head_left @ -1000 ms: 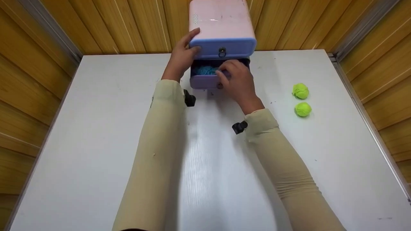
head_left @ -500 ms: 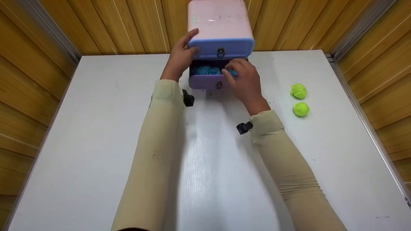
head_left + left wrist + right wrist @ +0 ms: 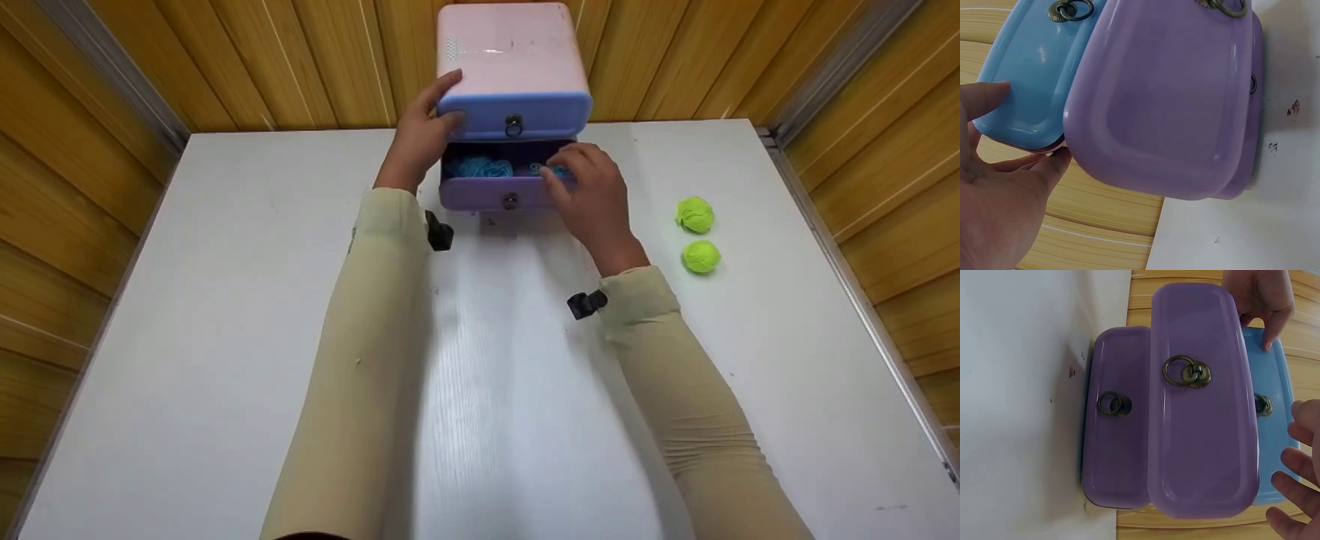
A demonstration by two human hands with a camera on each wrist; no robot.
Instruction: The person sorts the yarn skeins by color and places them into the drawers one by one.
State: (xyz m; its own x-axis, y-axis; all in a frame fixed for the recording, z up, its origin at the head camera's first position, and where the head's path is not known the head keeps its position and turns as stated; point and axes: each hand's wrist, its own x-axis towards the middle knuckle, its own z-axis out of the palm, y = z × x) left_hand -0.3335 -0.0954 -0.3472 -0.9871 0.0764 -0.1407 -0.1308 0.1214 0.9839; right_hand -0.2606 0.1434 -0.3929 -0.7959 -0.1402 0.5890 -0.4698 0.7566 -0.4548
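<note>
A small chest of drawers (image 3: 514, 56) with a pink top stands at the back of the table. My left hand (image 3: 420, 142) grips its upper left corner, thumb on the blue top drawer (image 3: 1033, 73) and fingers round the side. Below that, a purple drawer (image 3: 472, 195) with a ring pull is drawn out. Inside it lie a tangle of blue yarn (image 3: 484, 168) on the left and more blue strands (image 3: 536, 169) on the right. Over the drawer's right end, my right hand (image 3: 598, 196) hovers with bent fingers; the right wrist view shows those fingers (image 3: 1297, 492) spread, nothing between them.
Two lime-green crumpled balls, a rear one (image 3: 695, 215) and a front one (image 3: 701, 256), lie on the white table (image 3: 300, 300) at right. Another purple drawer (image 3: 1120, 461) sits pushed in beneath the drawn-out one. Wood-patterned walls (image 3: 337, 60) enclose the back and sides.
My right hand has shifted rightward along the purple drawer, uncovering its ring pull and the blue strands on the right. The left hand keeps its hold on the chest.
</note>
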